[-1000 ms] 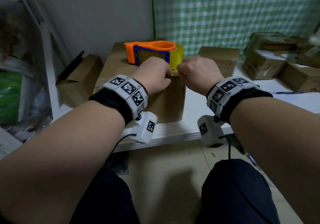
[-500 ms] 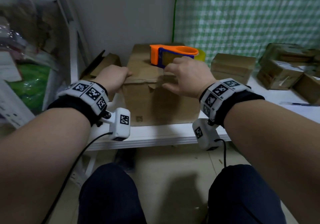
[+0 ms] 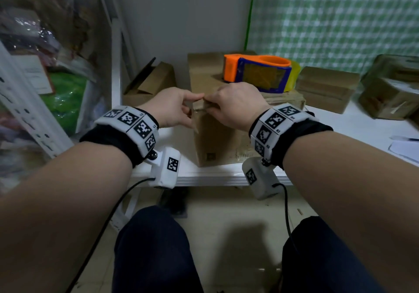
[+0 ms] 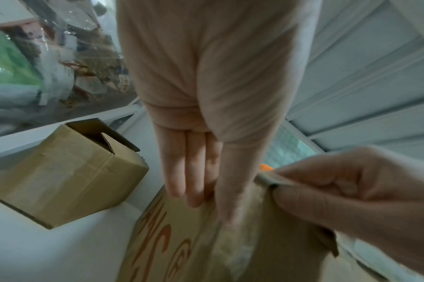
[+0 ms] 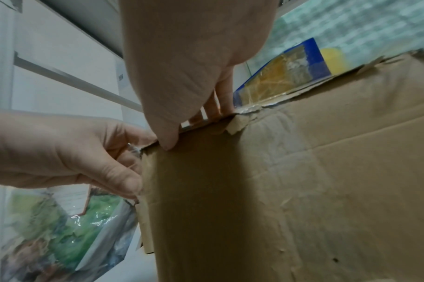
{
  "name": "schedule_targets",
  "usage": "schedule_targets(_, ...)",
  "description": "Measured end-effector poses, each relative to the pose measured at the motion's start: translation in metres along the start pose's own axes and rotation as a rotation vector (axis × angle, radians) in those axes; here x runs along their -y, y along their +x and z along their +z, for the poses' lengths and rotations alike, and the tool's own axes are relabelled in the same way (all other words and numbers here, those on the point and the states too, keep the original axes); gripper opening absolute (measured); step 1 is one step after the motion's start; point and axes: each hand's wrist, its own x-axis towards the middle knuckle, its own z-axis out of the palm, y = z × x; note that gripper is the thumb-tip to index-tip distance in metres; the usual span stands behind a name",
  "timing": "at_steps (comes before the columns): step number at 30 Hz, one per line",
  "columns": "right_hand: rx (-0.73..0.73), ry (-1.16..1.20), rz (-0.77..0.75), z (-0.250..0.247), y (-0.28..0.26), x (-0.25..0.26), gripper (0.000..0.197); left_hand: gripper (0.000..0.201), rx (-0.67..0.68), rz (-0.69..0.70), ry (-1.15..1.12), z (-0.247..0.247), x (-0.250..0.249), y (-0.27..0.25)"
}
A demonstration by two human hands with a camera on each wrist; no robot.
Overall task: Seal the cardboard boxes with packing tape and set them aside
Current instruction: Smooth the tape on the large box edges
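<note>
A: Two hands on one corner. Big cardboard box [image 3: 217,138] sits at the surface's front edge, toward its left end.
B: Grip state?
A: Right hand [image 3: 233,104] pinches the top flap's front-left corner, thumb under, fingers over. Left hand [image 3: 172,107] has fingers pressed on the side wall and thumb tip at that corner.
B: Why?
A: Probably holding the flap shut for taping. Tape dispenser [image 3: 256,73] is parked on the lid, within reach.
</note>
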Motion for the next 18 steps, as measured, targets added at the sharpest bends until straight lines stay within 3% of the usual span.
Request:
schedule_targets(4,-0.024,0.026,-0.001,0.002,0.001,-0.002,0.037,0.093,-0.053,0.057,0.121,0.009,0.005,0.003)
schedule_targets(12,-0.029,0.073,0.017,0.003,0.002,-0.003,0.039,0.094,-0.157,0.15,0.292,0.018,0.005,0.003)
schedule_targets(18,-0.051,0.079,0.018,0.003,0.001,-0.003,0.038,0.078,-0.216,0.172,0.305,0.023,0.014,0.009)
